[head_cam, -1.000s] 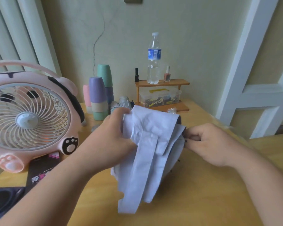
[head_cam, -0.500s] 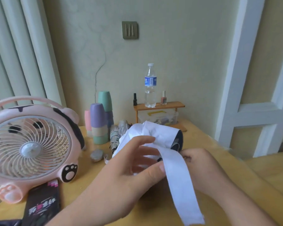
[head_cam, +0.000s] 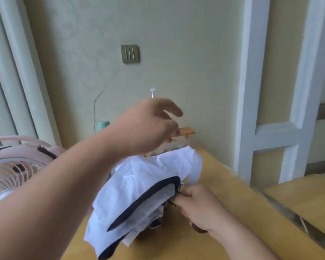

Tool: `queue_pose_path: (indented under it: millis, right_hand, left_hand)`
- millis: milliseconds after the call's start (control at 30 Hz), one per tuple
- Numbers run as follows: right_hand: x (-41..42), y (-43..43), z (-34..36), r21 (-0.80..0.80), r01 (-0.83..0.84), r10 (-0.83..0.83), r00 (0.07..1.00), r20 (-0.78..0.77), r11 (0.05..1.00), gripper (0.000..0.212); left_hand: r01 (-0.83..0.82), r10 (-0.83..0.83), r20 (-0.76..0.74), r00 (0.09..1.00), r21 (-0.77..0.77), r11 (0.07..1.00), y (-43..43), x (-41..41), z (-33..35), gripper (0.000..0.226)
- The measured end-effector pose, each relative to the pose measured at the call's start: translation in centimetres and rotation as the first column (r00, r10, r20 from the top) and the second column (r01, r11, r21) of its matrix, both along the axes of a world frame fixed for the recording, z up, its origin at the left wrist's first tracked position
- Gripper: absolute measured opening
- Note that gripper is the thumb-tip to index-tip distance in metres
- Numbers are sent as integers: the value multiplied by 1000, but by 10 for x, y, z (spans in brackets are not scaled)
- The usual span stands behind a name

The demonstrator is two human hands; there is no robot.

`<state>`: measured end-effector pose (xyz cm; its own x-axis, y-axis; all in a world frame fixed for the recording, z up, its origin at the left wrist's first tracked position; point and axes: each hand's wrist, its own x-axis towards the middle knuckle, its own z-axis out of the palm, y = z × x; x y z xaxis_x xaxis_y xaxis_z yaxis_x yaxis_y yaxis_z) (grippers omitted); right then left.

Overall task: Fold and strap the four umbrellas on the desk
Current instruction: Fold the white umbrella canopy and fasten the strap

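Observation:
A pale lavender-white umbrella (head_cam: pixel 139 186) with a dark navy lining lies loosely bunched on the yellow wooden desk (head_cam: pixel 223 186). My right hand (head_cam: pixel 199 207) grips its dark handle end at the right side of the bundle, fingers curled round it. My left hand (head_cam: pixel 148 124) hovers in the air above the far end of the fabric, fingers loosely spread and holding nothing. My left forearm hides the other umbrellas behind the bundle.
A pink fan (head_cam: pixel 17 166) stands at the left. Behind my left hand are a mint cup (head_cam: pixel 102 124), a water bottle's cap (head_cam: pixel 152 90) and a small wooden shelf (head_cam: pixel 186 131). A second wooden surface (head_cam: pixel 308 196) lies lower right.
My left hand let go of the strap and rose above the umbrella. The fabric turned over, showing its dark lining. The camera tilted up.

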<state>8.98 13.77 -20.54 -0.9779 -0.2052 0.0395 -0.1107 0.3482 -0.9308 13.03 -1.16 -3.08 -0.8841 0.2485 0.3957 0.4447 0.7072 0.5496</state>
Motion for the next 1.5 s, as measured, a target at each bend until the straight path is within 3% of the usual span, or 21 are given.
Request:
queue_pose_path:
  millis: [100,200,267,333,400,500,667,733,800,867,900,967,1000,1033,1067,1100,1133,1167,1233,1300,1500]
  right_hand:
    - [-4,-3,-1,-122,66,-64,998,18,990,39]
    - [0,-19,-7,-136,138,-142,990,-16,981,35]
    - [13,-37,-13,-136,157,-167,984,-67,978,19]
    - [34,-58,-17,-127,110,-125,985,-115,986,4]
    - [56,-77,-17,-105,63,-78,986,-145,993,13]
    - [77,-93,-17,-52,8,-21,966,-257,999,37]
    - [89,-88,-10,100,4,38,913,-405,995,68]
    - [97,-87,-3,251,-46,159,880,-449,967,68]
    - [110,-81,7,442,-130,317,869,-380,888,70]
    - [123,-70,19,541,-144,390,841,-375,829,63]
    - [126,-60,27,490,-110,376,790,-485,865,50]
    - [118,-34,36,266,20,201,600,-774,964,24]
    - [106,-16,40,147,126,64,505,-861,981,18]
    - [90,3,44,64,227,-53,475,-879,972,17]
    - [75,22,49,42,276,-117,536,-836,960,22]
    - [61,38,51,82,254,-122,692,-711,964,29]
    - [49,51,51,113,153,-74,855,-513,982,36]
    - [43,61,48,98,22,10,949,-316,995,40]
    - [37,73,35,48,-186,190,976,-108,981,35]
    - [41,75,22,-4,-288,288,956,-60,958,25]
    - [82,52,20,-325,-263,272,962,-19,908,27]
  left_hand:
    - [-70,67,158,985,13,997,-6,48,-29,13]
    - [-242,258,398,880,-91,966,-16,68,-68,47]
    - [-354,272,506,819,72,932,-21,67,-91,61]
    - [-385,144,605,783,290,876,-18,64,-104,57]
    - [-383,10,627,779,462,800,-14,58,-113,59]
    - [-438,7,614,790,555,708,-15,44,-122,86]
    - [-476,-42,555,831,748,463,-33,29,-125,35]
    - [-477,-26,544,839,756,448,-43,28,-127,24]
    - [-464,-4,518,855,770,438,-53,28,-128,15]
    - [-450,-16,514,858,766,460,-64,27,-131,17]
    - [-439,-22,513,858,755,487,-70,28,-133,19]
    - [-395,-48,502,864,734,553,-81,32,-135,23]
    - [-361,-63,488,870,720,592,-85,35,-134,24]
    - [-327,-75,473,878,706,628,-88,39,-132,24]
    - [-295,-93,461,882,696,654,-91,44,-131,23]
    - [-267,-109,452,885,687,676,-95,48,-129,24]
    - [-244,-117,446,887,670,701,-98,50,-127,26]
    - [-223,-114,439,891,644,731,-100,52,-124,31]
    - [-191,-82,412,907,577,794,-106,53,-117,38]
    - [-184,-13,364,931,501,846,-109,54,-105,36]
    - [-157,163,-61,985,96,983,-106,64,-36,20]
